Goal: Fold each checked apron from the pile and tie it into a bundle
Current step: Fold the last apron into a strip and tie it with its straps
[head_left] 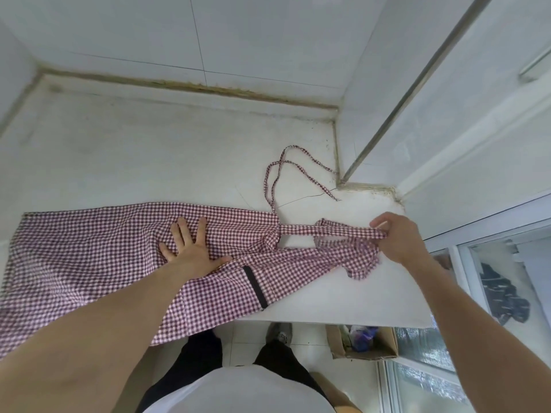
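Apron: one red-and-white checked apron lies spread across the middle of the frame, from the left edge to right of centre, on a white counter; its near edge hangs over the counter's front edge at lower centre.
Pocket trim: one short black strip runs slantwise on the cloth, right of centre.
Ties: one thin checked tie curls in a crossed loop on the bare counter above and right of the cloth; its loose end reaches toward the wall corner at right.
Strap: one wider checked band runs level from the bunched cloth at centre to the right hand.
Left hand: one left hand rests flat on the apron at centre, fingers straight and fanned, palm down, pressing the cloth.
Right hand: one right hand at right of centre, fingers curled, pinches the end of the band together with the gathered upper part of the apron, raised a little off the counter.
Counter: white, stained along the back joint where it meets the tiled wall in the upper half of the frame.
Floor: one open cardboard box holding bags stands at lower right, beside the person's two dark trouser legs.
Right edge: one dark cloth shows behind a glass panel.
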{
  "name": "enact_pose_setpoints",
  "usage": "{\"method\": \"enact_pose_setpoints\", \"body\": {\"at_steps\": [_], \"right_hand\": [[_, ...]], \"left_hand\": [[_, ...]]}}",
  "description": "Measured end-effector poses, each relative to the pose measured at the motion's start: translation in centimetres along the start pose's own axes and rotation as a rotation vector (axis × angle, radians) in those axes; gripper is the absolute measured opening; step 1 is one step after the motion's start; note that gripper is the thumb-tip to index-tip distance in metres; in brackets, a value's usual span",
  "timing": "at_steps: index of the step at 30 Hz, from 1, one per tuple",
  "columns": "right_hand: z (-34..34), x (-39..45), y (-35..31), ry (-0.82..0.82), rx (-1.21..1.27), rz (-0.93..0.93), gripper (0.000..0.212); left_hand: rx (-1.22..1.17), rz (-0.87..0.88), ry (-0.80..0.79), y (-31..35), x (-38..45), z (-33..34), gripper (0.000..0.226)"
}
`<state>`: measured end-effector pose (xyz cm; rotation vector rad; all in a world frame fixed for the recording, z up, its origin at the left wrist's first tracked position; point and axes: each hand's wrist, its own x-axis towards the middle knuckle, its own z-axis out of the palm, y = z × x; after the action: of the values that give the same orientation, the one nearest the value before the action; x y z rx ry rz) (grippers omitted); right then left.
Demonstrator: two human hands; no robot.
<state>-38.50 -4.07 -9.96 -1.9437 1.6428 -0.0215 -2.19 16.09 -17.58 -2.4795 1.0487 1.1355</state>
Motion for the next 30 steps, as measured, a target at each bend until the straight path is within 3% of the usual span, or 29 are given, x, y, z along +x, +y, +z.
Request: {"method": "enact_pose_setpoints", "body": {"at_steps": [2, 4, 6, 8, 10, 12, 14, 16, 18, 20, 22, 24, 28, 30], "right_hand": [[1.4, 0.0, -0.1, 0.184, 0.007, -0.046, 0.023], [2.7, -0.1, 0.0, 0.077, 0.06, 0.047, 0.021], [3.6, -0.4, 0.0, -0.095, 0.215, 0.22, 0.036], [4.1, -1.0, -0.4, -0.101, 0.357, 0.31, 0.044], [4.6, -1.3, -0.7, -0.085, 0.503, 0.331, 0.034], [5.1, -1.9, -1.5, -0.112, 0.627, 0.324, 0.037], [5.6, -2.2, -2.0, -0.133, 0.73, 0.286, 0.065], [6.1, -2.7, -2.1, -0.161, 0.765, 0.189, 0.089], [6.4, -3.5, -1.8, -0.236, 0.558, 0.058, 0.121], [7.2, -4.4, -1.4, -0.327, 0.291, -0.074, 0.142], [8.2, -4.9, -0.8, -0.285, 0.172, -0.132, 0.133], [8.3, -4.9, -0.2, -0.209, 0.192, -0.129, 0.109], [5.5, -4.1, 1.7, -0.466, 0.161, -0.028, 0.082], [3.7, -3.4, 2.8, -0.477, 0.04, -0.054, 0.064]], "left_hand": [[-0.008, -0.001, 0.012, -0.1, -0.1, 0.0, 0.128], [-0.017, 0.0, 0.015, 0.0, -0.1, -0.1, 0.129], [-0.077, -0.013, 0.061, 0.5, -0.2, -0.6, 0.127], [-0.211, -0.007, 0.256, 1.6, -0.8, -1.0, 0.109], [-0.294, 0.053, 0.565, 3.2, -2.3, -0.8, 0.084], [-0.202, 0.128, 0.673, 5.4, -4.6, 0.5, 0.069], [-0.147, 0.112, 0.468, 7.6, -6.4, 2.2, 0.072], [-0.103, 0.023, 0.174, 9.2, -6.8, 3.9, 0.092], [-0.047, 0.015, 0.031, 9.7, -6.6, 5.3, 0.113], [-0.013, 0.035, 0.005, 9.6, -6.1, 6.3, 0.128], [0.015, 0.033, 0.01, 9.3, -5.7, 6.6, 0.139], [0.037, 0.036, 0.02, 8.9, -5.1, 6.4, 0.146], [0.056, 0.036, -0.021, 8.1, -4.1, 5.3, 0.154], [0.07, 0.029, -0.054, 7.8, -3.8, 4.8, 0.157]]}}
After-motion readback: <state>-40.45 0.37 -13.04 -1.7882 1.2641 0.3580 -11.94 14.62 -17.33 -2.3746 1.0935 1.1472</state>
